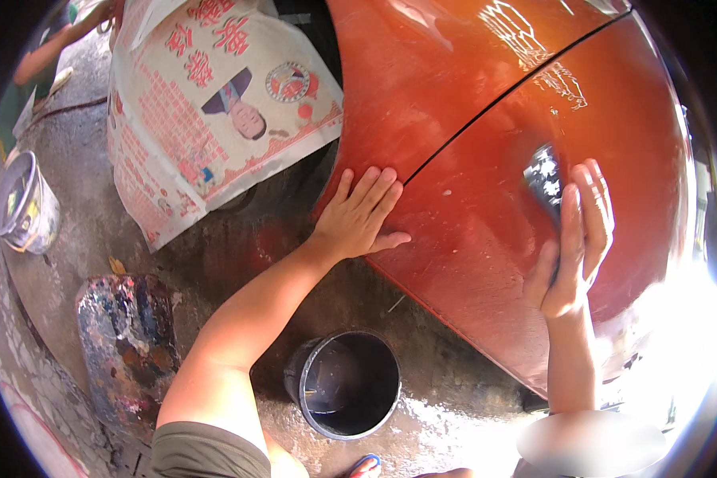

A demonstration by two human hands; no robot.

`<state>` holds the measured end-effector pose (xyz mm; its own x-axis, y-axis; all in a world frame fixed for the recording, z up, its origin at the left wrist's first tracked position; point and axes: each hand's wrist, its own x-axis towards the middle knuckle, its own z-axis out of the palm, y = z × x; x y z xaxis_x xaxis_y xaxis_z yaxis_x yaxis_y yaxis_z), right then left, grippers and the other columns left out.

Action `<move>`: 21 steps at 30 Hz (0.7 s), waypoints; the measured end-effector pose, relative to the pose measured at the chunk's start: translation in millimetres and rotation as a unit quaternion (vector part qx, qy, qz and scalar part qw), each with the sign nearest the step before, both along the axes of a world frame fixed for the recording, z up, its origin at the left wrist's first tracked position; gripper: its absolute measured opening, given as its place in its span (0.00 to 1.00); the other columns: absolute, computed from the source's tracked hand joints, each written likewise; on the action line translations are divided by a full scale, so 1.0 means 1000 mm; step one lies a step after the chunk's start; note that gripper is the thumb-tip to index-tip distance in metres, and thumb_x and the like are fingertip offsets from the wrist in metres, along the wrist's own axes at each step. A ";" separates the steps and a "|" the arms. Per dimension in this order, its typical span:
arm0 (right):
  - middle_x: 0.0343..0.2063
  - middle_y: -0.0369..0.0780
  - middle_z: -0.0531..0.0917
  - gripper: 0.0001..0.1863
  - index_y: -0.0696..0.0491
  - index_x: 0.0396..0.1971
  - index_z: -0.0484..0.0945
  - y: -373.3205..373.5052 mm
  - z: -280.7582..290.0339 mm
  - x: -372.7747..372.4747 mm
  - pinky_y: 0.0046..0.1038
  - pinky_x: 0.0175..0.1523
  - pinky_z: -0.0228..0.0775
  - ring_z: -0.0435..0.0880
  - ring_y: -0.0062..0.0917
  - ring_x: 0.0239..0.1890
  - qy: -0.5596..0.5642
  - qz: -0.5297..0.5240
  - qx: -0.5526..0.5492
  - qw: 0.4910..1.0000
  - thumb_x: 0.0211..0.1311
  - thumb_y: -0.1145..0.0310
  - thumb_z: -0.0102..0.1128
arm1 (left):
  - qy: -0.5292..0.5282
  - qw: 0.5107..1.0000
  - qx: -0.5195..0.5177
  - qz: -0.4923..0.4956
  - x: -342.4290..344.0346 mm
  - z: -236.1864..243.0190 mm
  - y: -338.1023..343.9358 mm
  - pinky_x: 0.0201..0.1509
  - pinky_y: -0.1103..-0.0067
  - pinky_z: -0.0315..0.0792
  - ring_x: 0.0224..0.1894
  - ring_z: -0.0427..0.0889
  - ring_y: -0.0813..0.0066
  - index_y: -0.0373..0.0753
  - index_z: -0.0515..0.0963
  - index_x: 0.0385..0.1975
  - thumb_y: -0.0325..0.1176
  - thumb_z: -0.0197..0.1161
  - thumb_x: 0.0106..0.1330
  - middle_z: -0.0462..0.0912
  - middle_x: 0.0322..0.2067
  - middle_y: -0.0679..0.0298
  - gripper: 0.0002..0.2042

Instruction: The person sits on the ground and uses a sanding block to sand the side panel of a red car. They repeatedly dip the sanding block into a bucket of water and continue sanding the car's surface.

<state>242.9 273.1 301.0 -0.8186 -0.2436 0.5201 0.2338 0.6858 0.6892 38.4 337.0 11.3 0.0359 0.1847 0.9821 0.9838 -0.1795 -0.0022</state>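
My left hand [358,213] lies flat with spread fingers on a glossy red-orange car body panel [454,239], at the lower end of a black seam. On the right side of the same panel, my right hand [577,247] is seen edge-on, fingers long and close together. Between its thumb and fingers is a dark, flat, wet-looking pad [544,177] with white glints; its exact kind cannot be made out. Wet streaks and bright reflections cover the panel. A printed paper sack [215,119] hangs over the dark wheel area left of the panel.
A black bucket [301,374] with some liquid stands on the wet concrete floor below my left arm. To its left is a paint-stained board [127,350]. A paint-smeared pail [44,219] stands farther left. Another person's arm [56,48] shows at the upper left.
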 end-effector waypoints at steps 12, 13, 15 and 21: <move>0.73 0.32 0.72 0.33 0.45 0.70 0.75 0.029 -0.020 -0.026 0.57 0.81 0.44 0.64 0.26 0.78 -0.104 -0.226 0.049 0.967 0.61 0.68 0.59 | -0.018 0.999 -0.003 -0.027 0.000 0.000 -0.001 0.80 0.44 0.48 0.82 0.50 0.43 0.31 0.53 0.79 0.71 0.59 0.67 0.52 0.80 0.44 0.54; 0.73 0.32 0.72 0.33 0.46 0.70 0.75 0.027 -0.019 -0.027 0.57 0.81 0.45 0.64 0.27 0.78 -0.197 -0.223 0.057 0.953 0.61 0.69 0.59 | -0.022 0.999 -0.006 -0.029 0.001 -0.001 0.000 0.80 0.44 0.48 0.82 0.51 0.43 0.31 0.54 0.79 0.71 0.60 0.67 0.53 0.79 0.44 0.54; 0.73 0.33 0.72 0.33 0.48 0.70 0.75 0.024 -0.016 -0.028 0.56 0.80 0.46 0.64 0.29 0.79 -0.339 -0.197 0.068 0.917 0.61 0.70 0.59 | -0.015 0.999 0.000 -0.029 0.001 -0.003 0.002 0.79 0.43 0.48 0.82 0.51 0.43 0.31 0.55 0.78 0.71 0.60 0.66 0.55 0.79 0.45 0.53; 0.64 0.51 0.77 0.30 0.59 0.63 0.79 -0.004 -0.003 -0.025 0.53 0.75 0.56 0.75 0.50 0.69 -0.117 -0.154 -0.115 0.974 0.56 0.76 0.59 | -0.031 0.998 0.006 -0.046 -0.004 0.012 -0.013 0.79 0.47 0.52 0.80 0.55 0.44 0.31 0.61 0.76 0.70 0.64 0.64 0.60 0.77 0.46 0.52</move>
